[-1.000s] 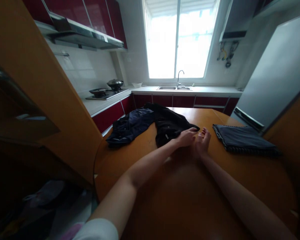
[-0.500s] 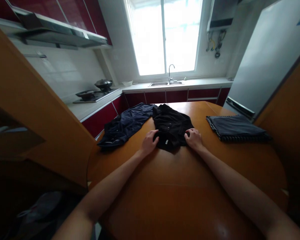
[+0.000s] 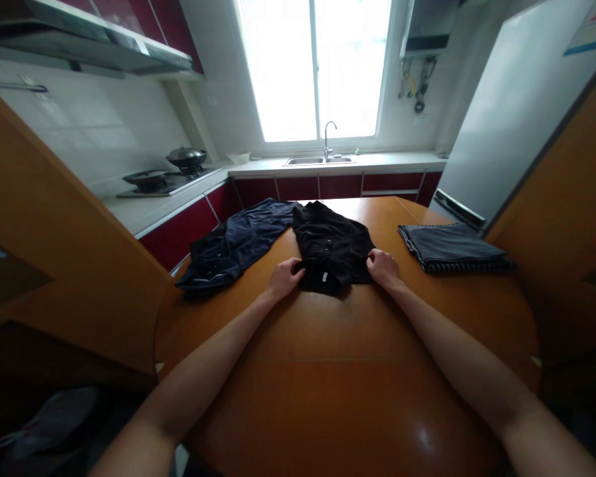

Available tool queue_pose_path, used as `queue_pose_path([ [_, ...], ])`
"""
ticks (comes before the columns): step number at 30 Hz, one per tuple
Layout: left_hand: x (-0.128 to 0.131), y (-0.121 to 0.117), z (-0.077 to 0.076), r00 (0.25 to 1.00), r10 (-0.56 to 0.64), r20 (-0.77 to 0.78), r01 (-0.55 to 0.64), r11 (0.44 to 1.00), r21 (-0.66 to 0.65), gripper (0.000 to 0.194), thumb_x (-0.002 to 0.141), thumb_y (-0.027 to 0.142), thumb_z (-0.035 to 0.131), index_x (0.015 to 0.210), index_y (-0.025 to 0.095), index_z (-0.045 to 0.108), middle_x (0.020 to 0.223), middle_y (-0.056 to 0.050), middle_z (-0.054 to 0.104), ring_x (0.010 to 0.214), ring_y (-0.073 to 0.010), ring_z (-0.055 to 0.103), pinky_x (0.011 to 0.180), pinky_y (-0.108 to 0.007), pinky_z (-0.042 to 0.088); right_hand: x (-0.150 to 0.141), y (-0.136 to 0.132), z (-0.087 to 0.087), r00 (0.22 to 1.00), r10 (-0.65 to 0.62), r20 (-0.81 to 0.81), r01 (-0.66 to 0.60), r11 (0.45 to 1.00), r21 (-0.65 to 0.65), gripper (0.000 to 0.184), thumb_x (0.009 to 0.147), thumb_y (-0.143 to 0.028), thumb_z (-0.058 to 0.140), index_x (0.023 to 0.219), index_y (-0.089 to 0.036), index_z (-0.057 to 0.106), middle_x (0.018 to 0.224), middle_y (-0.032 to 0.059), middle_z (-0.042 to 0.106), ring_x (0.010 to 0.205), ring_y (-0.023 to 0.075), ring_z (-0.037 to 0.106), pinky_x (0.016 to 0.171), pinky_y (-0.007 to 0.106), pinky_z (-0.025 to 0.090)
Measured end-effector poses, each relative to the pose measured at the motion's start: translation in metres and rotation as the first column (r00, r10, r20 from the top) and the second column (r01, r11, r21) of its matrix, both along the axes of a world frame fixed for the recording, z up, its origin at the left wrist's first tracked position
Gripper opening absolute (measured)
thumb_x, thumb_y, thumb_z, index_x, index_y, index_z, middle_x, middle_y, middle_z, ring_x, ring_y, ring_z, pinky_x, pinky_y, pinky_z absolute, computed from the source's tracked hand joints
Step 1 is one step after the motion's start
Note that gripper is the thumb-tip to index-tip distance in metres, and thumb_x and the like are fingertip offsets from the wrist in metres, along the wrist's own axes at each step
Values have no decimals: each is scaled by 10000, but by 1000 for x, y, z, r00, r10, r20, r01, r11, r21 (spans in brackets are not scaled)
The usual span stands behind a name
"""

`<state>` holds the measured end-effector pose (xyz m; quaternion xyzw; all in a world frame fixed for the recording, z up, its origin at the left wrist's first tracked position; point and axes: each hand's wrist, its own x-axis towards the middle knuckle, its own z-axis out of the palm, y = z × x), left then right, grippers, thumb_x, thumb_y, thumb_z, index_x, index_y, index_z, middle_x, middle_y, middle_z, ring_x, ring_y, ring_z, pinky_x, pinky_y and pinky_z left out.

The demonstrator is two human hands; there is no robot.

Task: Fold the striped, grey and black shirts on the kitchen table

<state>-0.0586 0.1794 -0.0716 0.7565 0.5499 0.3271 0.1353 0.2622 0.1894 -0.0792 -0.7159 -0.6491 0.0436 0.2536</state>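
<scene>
A black buttoned shirt (image 3: 334, 240) lies on the wooden table (image 3: 338, 377), its collar and small white label toward me. My left hand (image 3: 284, 278) pinches the shirt's near left edge beside the collar. On the other side, my right hand (image 3: 383, 267) has its fingers closed on the shirt's right edge. Left of the shirt lies a dark navy garment (image 3: 243, 242), spread at a slant, its exact kind unclear. A folded dark grey cloth (image 3: 454, 246) with a striped edge rests on the right part of the table.
Behind the table runs a white counter with a sink (image 3: 308, 161) and faucet (image 3: 328, 139). Two pans stand on the stove (image 3: 171, 182) at the left. A fridge (image 3: 506, 112) is on the right, and wooden panels flank the table.
The view has turned slightly right. My fingers have closed on the shirt's edges; before, both hands were more loosely curled there. The shirt looks a little flatter.
</scene>
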Motion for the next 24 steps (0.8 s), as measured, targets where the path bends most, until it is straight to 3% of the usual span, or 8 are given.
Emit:
queue_pose_path([
  [4,3,-2,4,999,9,41,-11,998,67,279,842,332,598,1028,175,736,915,-63,747,738,-200,650,731,-303,508,18,8,1,996,-32,-89,39,996,78,292,906,-296,501,1069,-212,728,990,110,757,917,267,692,806,370,506],
  [8,4,-1,5,996,-5,87,-1,998,69,316,875,362,544,1011,163,750,941,-84,759,783,-222,668,755,-323,506,23,5,6,979,183,-88,-173,979,105,301,898,-255,501,1084,-217,733,940,66,737,902,229,673,847,345,504],
  [13,2,1,2,975,-43,217,50,998,-24,386,900,482,523,897,171,751,784,-52,733,712,-210,662,677,-298,494,-12,-18,15,938,339,72,-346,905,247,293,968,-355,514,1147,-239,714,1132,86,679,1125,248,583,1012,375,439],
  [19,7,4,-1,934,3,357,25,997,-71,382,840,495,607,963,163,751,829,-57,732,722,-197,636,677,-287,484,-58,-39,6,872,489,0,-479,854,203,296,981,-276,512,1225,-210,665,1157,80,692,1102,223,614,993,338,453],
  [24,16,7,-6,938,12,345,27,994,-109,415,853,554,584,730,172,690,709,-31,659,687,-184,591,621,-273,437,-60,-39,4,843,534,-57,-512,831,216,319,953,-192,497,1218,-217,673,1177,72,703,1118,218,625,1021,348,456],
])
